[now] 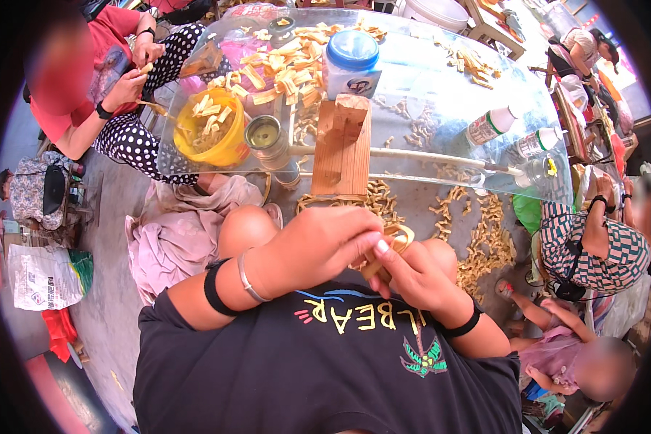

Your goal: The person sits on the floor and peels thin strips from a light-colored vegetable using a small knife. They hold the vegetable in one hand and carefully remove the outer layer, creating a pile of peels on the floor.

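Both hands meet above my lap and grip one folded, pale yellow strip (402, 238), perhaps dried plant or food material. My left hand (333, 244) comes from the picture's left, its fingers on the strip's near side. My right hand (412, 268) pinches the strip with the thumb on top; its lower fingers are partly hidden. Just beyond stands a wooden block (339, 157) with an upright piece, at the edge of a glass tabletop (412, 108). On the glass lies a pile of similar pale pieces (287, 65).
A yellow bucket (238, 130) with pieces, a glass jar (266, 135), a blue-lidded container (352, 59) and bottles (491, 127) stand ahead. Folded pieces (485, 244) cover floor beyond my knees. Pink cloth (179, 233) lies left. Other people sit left and right; a child is at lower right.
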Available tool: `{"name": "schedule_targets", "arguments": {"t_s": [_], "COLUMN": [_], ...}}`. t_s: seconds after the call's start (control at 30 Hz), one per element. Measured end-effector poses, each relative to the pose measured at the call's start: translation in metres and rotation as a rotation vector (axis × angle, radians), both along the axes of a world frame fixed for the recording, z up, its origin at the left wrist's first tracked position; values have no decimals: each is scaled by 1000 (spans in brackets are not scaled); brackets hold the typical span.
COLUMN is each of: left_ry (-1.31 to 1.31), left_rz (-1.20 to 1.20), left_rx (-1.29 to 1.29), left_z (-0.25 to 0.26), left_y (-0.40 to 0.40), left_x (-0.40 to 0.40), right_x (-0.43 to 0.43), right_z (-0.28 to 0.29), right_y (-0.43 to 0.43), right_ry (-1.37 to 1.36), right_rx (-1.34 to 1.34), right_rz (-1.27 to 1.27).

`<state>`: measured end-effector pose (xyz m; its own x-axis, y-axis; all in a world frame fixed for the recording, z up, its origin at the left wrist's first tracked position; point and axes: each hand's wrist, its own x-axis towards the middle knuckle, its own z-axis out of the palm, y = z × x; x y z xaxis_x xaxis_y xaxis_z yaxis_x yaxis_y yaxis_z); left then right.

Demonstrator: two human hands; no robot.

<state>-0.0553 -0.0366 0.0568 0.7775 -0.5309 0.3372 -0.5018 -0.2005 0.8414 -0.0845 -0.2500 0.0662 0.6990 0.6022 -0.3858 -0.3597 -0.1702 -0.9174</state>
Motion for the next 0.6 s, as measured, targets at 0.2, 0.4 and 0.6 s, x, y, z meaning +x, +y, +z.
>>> {"name": "schedule_targets", "arguments": {"t_s": [0.2, 0.4, 0.6], "left_ry": [215, 168, 402], "left_rz": [78, 53, -99], "left_rx": [-208, -305, -349], "left_z": [-3, -4, -8], "left_y": [-6, 8, 3], "left_x": [-18, -8, -4], "right_x": [-2, -1, -3], "right_z": [-7, -7, -9], "right_y": [15, 13, 14], "right_ry": [-251, -190, -268], "right_rx": [229, 438, 416], "right_rz": [-387, -455, -404]}}
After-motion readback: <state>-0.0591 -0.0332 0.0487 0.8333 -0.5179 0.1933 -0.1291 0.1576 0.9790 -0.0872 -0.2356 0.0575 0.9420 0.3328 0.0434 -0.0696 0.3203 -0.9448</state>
